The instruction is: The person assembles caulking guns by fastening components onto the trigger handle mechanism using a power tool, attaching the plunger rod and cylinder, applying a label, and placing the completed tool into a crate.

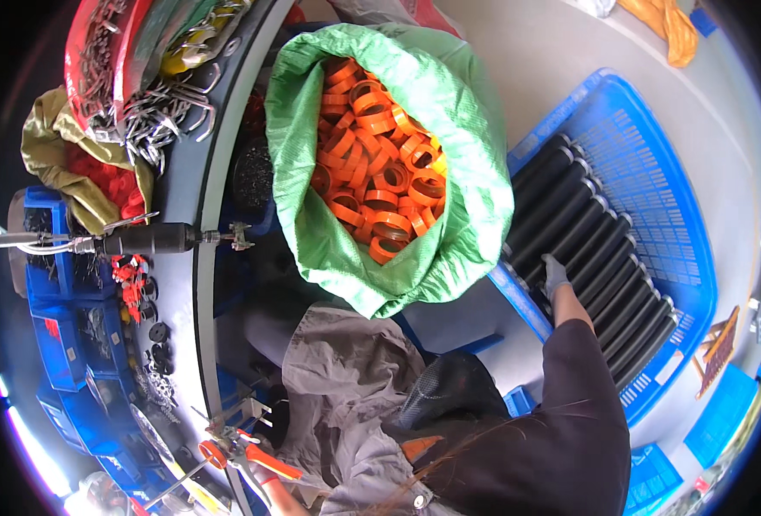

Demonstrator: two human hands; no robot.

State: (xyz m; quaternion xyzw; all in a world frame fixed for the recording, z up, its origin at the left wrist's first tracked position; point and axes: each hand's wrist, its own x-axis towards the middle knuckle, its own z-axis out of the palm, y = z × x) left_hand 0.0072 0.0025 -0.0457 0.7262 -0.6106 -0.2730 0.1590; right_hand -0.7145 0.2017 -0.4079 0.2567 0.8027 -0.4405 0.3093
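My right hand [556, 275], in a light grey glove, reaches into a large blue basket [647, 163]. Its fingers are closed on one of the several black tubes [585, 245] lying side by side there, each with a pale ring at its far end. At the lower left, my left hand [264, 488] is by the bench edge, against a tool with orange handles [275, 463]. An orange ring-shaped part [213, 453] and thin metal rods are close by. The left fingers are too small and partly hidden to read.
A green woven sack [475, 172] full of orange rings [380, 176] stands ahead. Leftward, the bench [187, 344] carries a black cylindrical power tool [152, 238], blue bins [58, 344], metal hooks [161, 116] and an olive bag [45, 142] of red parts. Grey cloth [346, 361] covers my lap.
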